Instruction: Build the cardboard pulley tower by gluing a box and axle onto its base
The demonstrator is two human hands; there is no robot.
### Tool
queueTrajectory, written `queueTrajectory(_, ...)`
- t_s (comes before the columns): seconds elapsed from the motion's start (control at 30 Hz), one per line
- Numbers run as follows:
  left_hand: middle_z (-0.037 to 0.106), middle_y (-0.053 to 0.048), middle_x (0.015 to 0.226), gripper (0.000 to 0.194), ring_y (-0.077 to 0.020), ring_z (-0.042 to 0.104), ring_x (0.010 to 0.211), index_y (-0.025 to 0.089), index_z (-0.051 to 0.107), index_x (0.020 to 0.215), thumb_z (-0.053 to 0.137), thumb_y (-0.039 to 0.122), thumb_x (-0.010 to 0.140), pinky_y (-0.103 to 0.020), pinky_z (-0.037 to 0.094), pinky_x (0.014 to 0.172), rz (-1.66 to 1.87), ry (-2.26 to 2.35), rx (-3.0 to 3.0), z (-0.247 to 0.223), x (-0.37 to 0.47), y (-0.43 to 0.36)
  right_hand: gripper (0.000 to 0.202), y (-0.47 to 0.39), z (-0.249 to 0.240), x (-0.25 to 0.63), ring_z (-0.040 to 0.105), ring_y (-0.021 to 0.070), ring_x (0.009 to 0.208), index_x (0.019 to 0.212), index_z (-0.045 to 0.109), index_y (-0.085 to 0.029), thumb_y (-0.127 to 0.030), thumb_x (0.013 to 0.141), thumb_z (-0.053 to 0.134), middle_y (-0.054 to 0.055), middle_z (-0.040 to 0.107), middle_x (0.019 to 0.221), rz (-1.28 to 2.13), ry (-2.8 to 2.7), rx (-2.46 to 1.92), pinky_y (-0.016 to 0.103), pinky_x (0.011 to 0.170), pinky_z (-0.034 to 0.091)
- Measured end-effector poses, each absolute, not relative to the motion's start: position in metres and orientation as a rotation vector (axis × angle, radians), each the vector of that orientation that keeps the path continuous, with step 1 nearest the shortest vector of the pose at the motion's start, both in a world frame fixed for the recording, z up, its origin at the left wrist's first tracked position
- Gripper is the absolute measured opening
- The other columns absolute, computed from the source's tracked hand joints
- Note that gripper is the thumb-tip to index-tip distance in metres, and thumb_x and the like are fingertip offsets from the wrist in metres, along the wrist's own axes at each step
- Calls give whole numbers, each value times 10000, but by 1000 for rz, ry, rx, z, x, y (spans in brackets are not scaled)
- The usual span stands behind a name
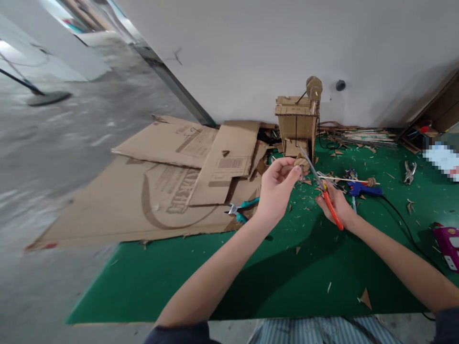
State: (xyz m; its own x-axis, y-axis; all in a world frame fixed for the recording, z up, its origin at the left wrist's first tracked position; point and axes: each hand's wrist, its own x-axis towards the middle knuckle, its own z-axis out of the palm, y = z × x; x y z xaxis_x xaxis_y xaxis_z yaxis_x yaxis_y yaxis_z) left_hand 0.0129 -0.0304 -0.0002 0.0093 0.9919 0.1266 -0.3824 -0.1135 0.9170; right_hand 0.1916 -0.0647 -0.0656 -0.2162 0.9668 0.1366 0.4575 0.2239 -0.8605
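Between the thumb and fingers of my left hand [278, 186] is a small piece of brown cardboard [301, 165]. My right hand [337, 203] is closed around a pair of scissors [330, 206] with orange handles. Their blades point up and left and lie beside the cardboard piece; whether they touch it I cannot tell. Just beyond my hands stands a cardboard box model [297, 128] with a round cardboard wheel [314, 88] on top. A blue glue gun [366, 189] lies to the right of my right hand, with a thin wooden stick [344, 179] near it.
Large cardboard sheets [118, 203] cover the left of the green table [172, 277]. Teal-handled pliers [234, 210] rest on them. Cardboard scraps are scattered about. To the right are a metal punch-like tool [409, 172] and a magenta box [448, 243]. A white wall [287, 48] rises behind.
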Motion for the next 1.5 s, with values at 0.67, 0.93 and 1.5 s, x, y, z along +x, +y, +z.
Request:
queueTrajectory(0.67,740,-10,769,155,-119,720,716,191,692,895,791,283,819,-226,573,669,1425,871,1032,0,17,-35,426,-66,-73,193,431,151,523,1180,393,-219,-518,903,518,-92,428,613,903,-1807,-1303,308,595,345)
queueTrajectory(0.93,739,-12,806,168,-100,697,717,177,690,908,782,275,807,-222,577,695,1410,937,1085,0,17,-35,529,-68,-72,197,402,154,519,1212,384,-209,-568,887,594,-107,397,602,970,-1827,-1272,312,585,343)
queueTrajectory(1.5,729,-4,792,138,-103,689,698,202,721,884,809,276,809,-216,561,655,1398,891,1020,5,13,-33,359,-67,-79,194,421,136,528,1110,424,-228,-509,910,526,-101,414,595,937,-1760,-1336,291,592,348)
